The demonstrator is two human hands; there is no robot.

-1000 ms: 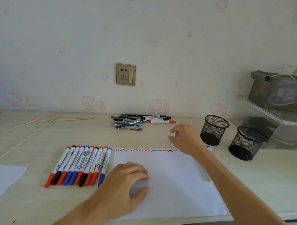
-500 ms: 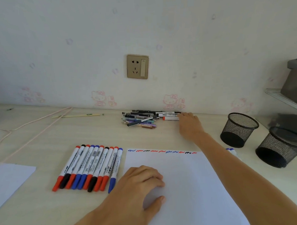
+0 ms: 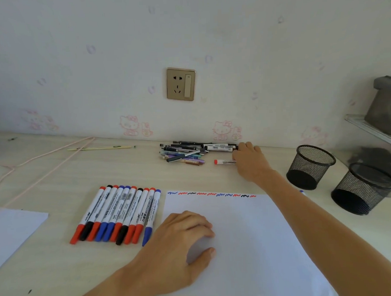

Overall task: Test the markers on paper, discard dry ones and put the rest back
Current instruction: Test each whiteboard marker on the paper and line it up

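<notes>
A white test paper [image 3: 248, 239] lies in front of me with red, blue and black squiggles along its top edge. My left hand [image 3: 177, 239] rests on the paper, fingers loosely bent, holding nothing. A row of several capped whiteboard markers [image 3: 117, 213] lies left of the paper. At the back by the wall sits a pile of pens and markers [image 3: 186, 153]. My right hand [image 3: 249, 160] reaches to the pile's right end and grips the end of a red-capped marker [image 3: 224, 162], its fingertips touching a black-tipped white marker [image 3: 220, 148].
Two black mesh pen cups stand at the right, the farther one [image 3: 310, 166] and the nearer one [image 3: 364, 188]. A blue marker tip [image 3: 302, 191] peeks out beyond my right forearm. Another sheet [image 3: 13, 234] lies at the left edge. A pink cord [image 3: 46, 166] crosses the desk.
My right hand went from above the paper to the pile and has drawn the red-capped marker a little away from it. The left hand stayed on the paper.
</notes>
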